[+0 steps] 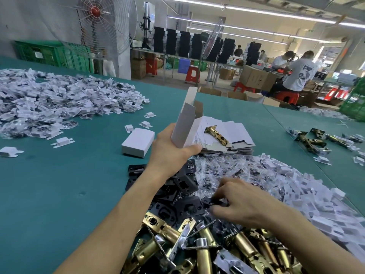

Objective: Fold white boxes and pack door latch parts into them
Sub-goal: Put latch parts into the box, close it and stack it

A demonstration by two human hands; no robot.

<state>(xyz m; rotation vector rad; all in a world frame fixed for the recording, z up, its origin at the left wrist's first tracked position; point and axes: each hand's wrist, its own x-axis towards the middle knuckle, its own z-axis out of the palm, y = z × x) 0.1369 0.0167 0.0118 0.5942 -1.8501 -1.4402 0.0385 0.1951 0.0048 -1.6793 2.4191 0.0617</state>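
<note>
My left hand (pixel 171 150) grips an open white box (pixel 186 120), held upright above the table with its top flaps standing up. Lower right, my right hand (pixel 240 202) pinches a small black part (pixel 212 201) at the edge of a heap of clear screw bags (pixel 223 171). Black strike plates (pixel 183 184) lie under my left wrist. Brass latch bolts (pixel 207 248) are piled at the bottom. A stack of flat white box blanks (pixel 237 133) carries one brass latch (pixel 216 133). A closed white box (pixel 138 142) sits to the left.
The green table (pixel 69 184) holds a big heap of white inserts and bags (pixel 59 103) at the left and white inserts (pixel 316 196) at the right. More latches (pixel 314 139) lie at the far right. A fan (pixel 104 26) and seated workers (pixel 298 74) are behind.
</note>
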